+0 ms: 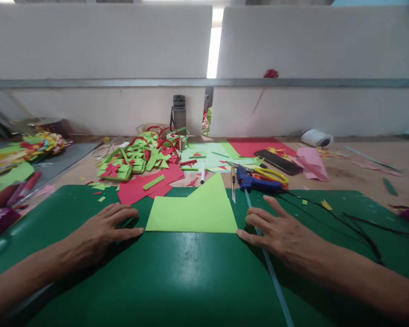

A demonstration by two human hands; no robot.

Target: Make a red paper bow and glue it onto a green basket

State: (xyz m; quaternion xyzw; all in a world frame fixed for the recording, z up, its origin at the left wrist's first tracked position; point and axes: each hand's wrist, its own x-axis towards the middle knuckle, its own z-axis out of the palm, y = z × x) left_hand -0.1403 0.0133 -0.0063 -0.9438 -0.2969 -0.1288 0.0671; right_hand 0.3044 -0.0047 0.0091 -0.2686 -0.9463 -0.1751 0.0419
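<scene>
A light green sheet of craft paper or foam (187, 215) lies flat on the green mat (177, 281), with a straight near edge and a raised peak at its far side. My left hand (105, 227) rests on the mat, thumb tip beside the sheet's near left corner, fingers bent and apart from the thumb. At the near right corner, my right hand (276, 229) has its thumb tip touching or almost touching the sheet, its fingers spread. Neither hand grasps anything. A thin pale blue strip (274, 277) runs beneath my right hand.
Beyond the sheet lie a blue glue gun (259, 182), a box cutter (233, 184), yellow-handled scissors (271, 174), a marker (202, 173) and a phone (278, 162). Red sheets (136, 188) and a pile of green-and-red paper crafts (146, 152) sit left. A black cord (330, 215) crosses the right.
</scene>
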